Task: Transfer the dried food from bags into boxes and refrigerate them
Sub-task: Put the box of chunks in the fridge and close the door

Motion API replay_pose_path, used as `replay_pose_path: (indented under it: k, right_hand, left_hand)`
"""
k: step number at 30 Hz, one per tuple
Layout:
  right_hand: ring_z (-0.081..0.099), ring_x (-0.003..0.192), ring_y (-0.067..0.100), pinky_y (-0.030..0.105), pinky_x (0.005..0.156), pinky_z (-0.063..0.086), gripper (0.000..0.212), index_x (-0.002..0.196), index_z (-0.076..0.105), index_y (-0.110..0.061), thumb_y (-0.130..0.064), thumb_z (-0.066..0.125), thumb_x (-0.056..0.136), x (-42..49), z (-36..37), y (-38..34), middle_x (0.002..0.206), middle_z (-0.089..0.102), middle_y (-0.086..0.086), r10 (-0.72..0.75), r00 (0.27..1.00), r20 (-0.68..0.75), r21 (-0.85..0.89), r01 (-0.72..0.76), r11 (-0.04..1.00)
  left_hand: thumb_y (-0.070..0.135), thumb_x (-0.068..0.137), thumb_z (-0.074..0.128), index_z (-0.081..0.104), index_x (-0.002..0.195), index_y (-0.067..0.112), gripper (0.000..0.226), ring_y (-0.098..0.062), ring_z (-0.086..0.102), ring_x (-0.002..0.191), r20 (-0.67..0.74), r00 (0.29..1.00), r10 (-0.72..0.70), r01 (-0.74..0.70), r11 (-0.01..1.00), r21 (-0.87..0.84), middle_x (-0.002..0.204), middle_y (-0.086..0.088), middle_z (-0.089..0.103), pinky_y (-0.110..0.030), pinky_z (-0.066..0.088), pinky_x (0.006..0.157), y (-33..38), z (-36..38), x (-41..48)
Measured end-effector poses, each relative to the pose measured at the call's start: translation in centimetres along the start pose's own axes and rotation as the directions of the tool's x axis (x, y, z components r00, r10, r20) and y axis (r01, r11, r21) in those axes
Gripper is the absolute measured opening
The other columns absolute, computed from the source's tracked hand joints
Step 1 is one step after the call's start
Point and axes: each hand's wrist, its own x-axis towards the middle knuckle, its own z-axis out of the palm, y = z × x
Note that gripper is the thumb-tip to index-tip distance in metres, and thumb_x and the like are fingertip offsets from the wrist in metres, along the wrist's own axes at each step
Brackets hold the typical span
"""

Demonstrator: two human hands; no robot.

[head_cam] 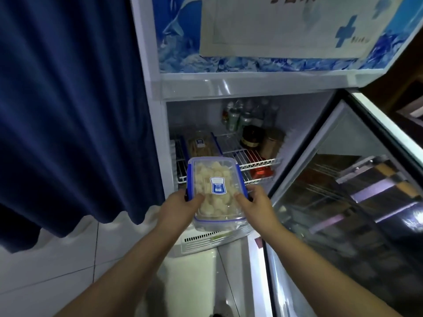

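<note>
A clear plastic box (pixel 215 179) with a blue-clipped lid and a blue label holds pale dried food pieces. My left hand (pixel 180 208) grips its left side and my right hand (pixel 258 204) grips its right side, thumbs on the lid. The box hangs in front of the open fridge (pixel 160 124), just before the white wire shelf (pixel 256 162). A second closed box (pixel 200 144) with brown dried food lies on that shelf at the left.
The glass fridge door (pixel 343 202) stands open to the right. Dark jars (pixel 253 136) and cans (pixel 238 117) sit at the shelf's right and back. A dark blue curtain (pixel 68 110) hangs at the left over a white tiled floor (pixel 57 266).
</note>
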Motion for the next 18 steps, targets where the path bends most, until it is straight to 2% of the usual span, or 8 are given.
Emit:
replay_pose_path:
  k: [2, 3, 7, 10, 12, 15, 16, 18]
  right_hand:
    - [0.063, 0.076, 0.014, 0.032, 0.071, 0.051, 0.023, 0.102, 0.049, -0.022, -0.029, 0.065, 0.088, 3.1, -0.2, 0.3, 0.087, 0.064, -0.002, 0.005, 1.0, 0.022, 0.004, -0.005, 1.0]
    - [0.063, 0.078, 0.014, 0.033, 0.072, 0.051, 0.023, 0.103, 0.049, -0.022, -0.029, 0.065, 0.088, 4.6, -0.3, 0.3, 0.088, 0.063, -0.003, 0.008, 0.999, 0.035, 0.015, -0.009, 1.0]
    - [0.053, 0.069, 0.001, 0.013, 0.061, 0.042, 0.02, 0.102, 0.046, -0.017, -0.023, 0.062, 0.091, 10.7, -0.2, 0.1, 0.081, 0.053, -0.012, -0.026, 0.997, 0.07, 0.041, 0.023, 0.999]
    - [0.052, 0.068, 0.009, 0.018, 0.059, 0.041, 0.021, 0.101, 0.048, -0.013, -0.025, 0.063, 0.09, 14.9, 0.4, 0.2, 0.079, 0.053, -0.006, -0.058, 0.996, 0.073, 0.039, 0.055, 0.998]
    - [0.051, 0.067, 0.006, 0.018, 0.059, 0.041, 0.022, 0.1, 0.047, -0.013, -0.025, 0.063, 0.09, 17.3, 0.8, 0.1, 0.079, 0.052, -0.007, -0.062, 0.994, 0.084, 0.04, 0.059, 0.997]
    - [0.058, 0.072, 0.008, 0.019, 0.059, 0.047, 0.024, 0.102, 0.051, -0.01, -0.025, 0.064, 0.088, 20.3, 1.7, -0.1, 0.084, 0.06, -0.002, -0.047, 0.992, 0.115, 0.068, 0.039, 0.997]
    - [0.062, 0.076, 0.014, 0.022, 0.06, 0.049, 0.026, 0.104, 0.055, -0.007, -0.025, 0.064, 0.088, 21.3, 2.1, 0.0, 0.088, 0.064, 0.003, -0.046, 0.992, 0.12, 0.084, 0.036, 0.996]
    - [0.064, 0.08, 0.02, 0.018, 0.055, 0.047, 0.027, 0.108, 0.06, -0.006, -0.026, 0.064, 0.089, 22.8, 2.7, 0.1, 0.091, 0.067, 0.007, -0.051, 0.989, 0.136, 0.087, 0.04, 0.995]
  left_hand:
    - [0.041, 0.086, 0.057, 0.063, 0.087, 0.022, 0.02, -0.01, 0.062, 0.074, -0.031, 0.999, -0.019, 0.019, 1.0, -0.015, 0.081, 0.006, 0.067, -0.025, 0.047, 0.061, 1.0, 0.9, 2.2]
    - [0.041, 0.086, 0.057, 0.063, 0.087, 0.023, 0.02, -0.007, 0.061, 0.073, -0.046, 0.999, -0.028, 0.027, 0.999, -0.023, 0.08, 0.007, 0.066, -0.023, 0.046, 0.059, 1.5, 1.3, 3.4]
    - [0.04, 0.086, 0.058, 0.06, 0.088, 0.022, 0.018, -0.012, 0.06, 0.073, -0.118, 0.992, -0.034, 0.032, 0.999, -0.022, 0.077, 0.008, 0.064, -0.025, 0.044, 0.058, 3.0, 2.8, 8.5]
    - [0.034, 0.083, 0.063, 0.061, 0.1, 0.019, 0.022, -0.015, 0.063, 0.077, -0.159, 0.987, -0.012, 0.005, 0.999, -0.043, 0.081, 0.007, 0.066, -0.026, 0.043, 0.06, 3.6, 3.7, 11.6]
    - [0.03, 0.081, 0.066, 0.058, 0.102, 0.021, 0.025, -0.012, 0.064, 0.077, -0.172, 0.985, 0.0, -0.013, 0.997, -0.073, 0.082, 0.012, 0.066, -0.023, 0.043, 0.06, 4.0, 4.1, 12.9]
    - [0.03, 0.077, 0.071, 0.046, 0.102, 0.034, 0.036, -0.002, 0.058, 0.077, -0.179, 0.984, 0.004, -0.018, 0.997, -0.079, 0.081, 0.024, 0.057, -0.024, 0.044, 0.072, 4.1, 4.7, 14.2]
    - [0.034, 0.073, 0.073, 0.045, 0.104, 0.038, 0.042, -0.001, 0.058, 0.081, -0.178, 0.984, 0.015, -0.03, 0.996, -0.083, 0.085, 0.023, 0.059, -0.026, 0.046, 0.077, 4.1, 4.8, 14.5]
    - [0.04, 0.065, 0.073, 0.049, 0.119, 0.038, 0.059, -0.009, 0.059, 0.099, -0.186, 0.982, 0.045, -0.057, 0.997, -0.059, 0.107, 0.013, 0.063, -0.033, 0.049, 0.089, 3.6, 5.2, 15.3]
